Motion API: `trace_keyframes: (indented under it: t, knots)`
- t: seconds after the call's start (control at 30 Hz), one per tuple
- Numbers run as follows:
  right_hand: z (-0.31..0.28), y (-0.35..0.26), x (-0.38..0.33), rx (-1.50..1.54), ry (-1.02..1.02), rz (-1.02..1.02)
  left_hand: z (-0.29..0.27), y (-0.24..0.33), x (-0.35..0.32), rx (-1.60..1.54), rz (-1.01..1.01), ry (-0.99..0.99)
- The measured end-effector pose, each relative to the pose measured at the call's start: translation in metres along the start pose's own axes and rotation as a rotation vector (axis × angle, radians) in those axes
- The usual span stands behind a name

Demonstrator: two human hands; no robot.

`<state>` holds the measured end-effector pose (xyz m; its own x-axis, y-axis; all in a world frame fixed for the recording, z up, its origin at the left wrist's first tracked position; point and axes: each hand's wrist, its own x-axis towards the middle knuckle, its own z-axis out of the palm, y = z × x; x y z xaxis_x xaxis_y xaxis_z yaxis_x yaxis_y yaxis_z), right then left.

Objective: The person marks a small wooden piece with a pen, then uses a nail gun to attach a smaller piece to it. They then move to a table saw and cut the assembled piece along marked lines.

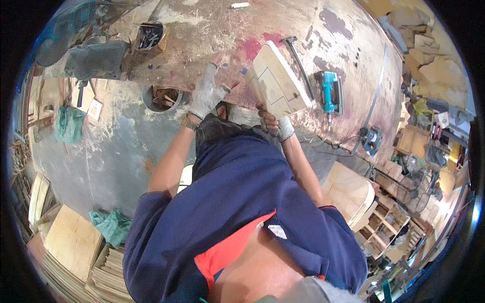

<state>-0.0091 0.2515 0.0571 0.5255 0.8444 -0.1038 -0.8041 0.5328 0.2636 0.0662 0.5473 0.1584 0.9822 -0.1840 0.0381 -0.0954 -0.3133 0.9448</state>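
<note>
A pale plywood board (pixel 278 83), perhaps a stack of thin ones, rests tilted at the near edge of the worktable. Dark pencil-like lines cross its face, one of them stepped. My right hand (pixel 273 123), in a greyish knit glove with the fingers showing, is closed on the board's near lower edge. To the left, my gloved left hand (pixel 208 93) is held apart from the board, its fingers stretched and thumb spread, with nothing in it. Just beyond the board's right side lies a hammer (pixel 299 65). A teal power tool (pixel 330 92) sits farther right.
The worn worktable (pixel 202 30) spans the far side. A box of small metal parts (pixel 151 36) stands at its left. Below is a bucket of wood scraps (pixel 162 98). A long metal straightedge (pixel 375 96) and blue tool (pixel 371 140) lie right. Plywood panels (pixel 348 192) stand behind me.
</note>
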Motion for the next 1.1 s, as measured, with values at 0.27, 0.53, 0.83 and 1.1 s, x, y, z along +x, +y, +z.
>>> trace_keyframes:
  t: [0.27,0.53,0.83,1.1]
  knots:
    - [0.019,0.119,0.002,-0.389,0.007,0.239,-0.004,0.033,-0.085,-0.324,-0.1,-0.251]
    - [-0.012,0.215,-0.012,-0.872,0.603,-0.123,-0.049,0.032,-0.242,-0.369,-0.538,0.342]
    - [-0.067,0.304,0.043,-0.693,0.742,0.124,-0.152,-0.032,-0.403,-0.458,-0.646,1.005]
    - [-0.105,0.387,0.173,-0.982,0.893,0.392,-0.259,-0.109,-0.57,-0.582,-0.589,1.365]
